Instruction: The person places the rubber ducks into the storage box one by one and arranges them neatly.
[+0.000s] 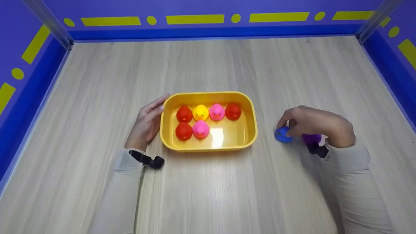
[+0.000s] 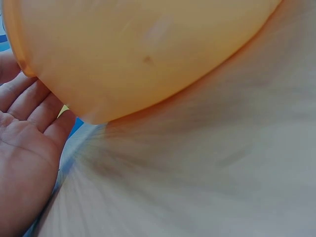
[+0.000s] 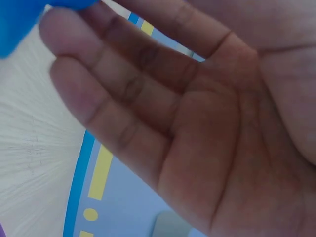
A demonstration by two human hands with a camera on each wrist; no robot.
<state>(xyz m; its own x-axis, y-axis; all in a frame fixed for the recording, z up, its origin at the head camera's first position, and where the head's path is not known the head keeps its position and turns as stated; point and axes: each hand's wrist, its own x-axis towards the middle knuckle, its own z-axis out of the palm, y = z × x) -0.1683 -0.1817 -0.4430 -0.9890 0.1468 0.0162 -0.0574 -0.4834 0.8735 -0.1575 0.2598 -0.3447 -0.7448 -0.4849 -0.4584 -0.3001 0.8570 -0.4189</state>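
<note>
A yellow plastic tub (image 1: 208, 148) holds red ducks (image 1: 233, 111), pink ducks (image 1: 216, 112) and one yellow duck (image 1: 200, 113). My left hand (image 1: 146, 122) rests against the tub's left end, its thumb at the rim. In the left wrist view the fingers (image 2: 29, 98) lie fairly straight along the outer wall (image 2: 123, 64). Right of the tub, my right hand (image 1: 317, 122) pinches a small blue rubber duck (image 1: 283, 135) between thumb and fingers, at or just above the table. The right wrist view shows only part of the blue duck (image 3: 19, 24).
A purple toy (image 1: 311, 138) sits on the table beneath my right wrist, partly covered by it. The wood-look table (image 1: 208, 188) is bordered by a blue back wall (image 1: 201, 32) and blue side walls with yellow marks. Black straps circle both wrists.
</note>
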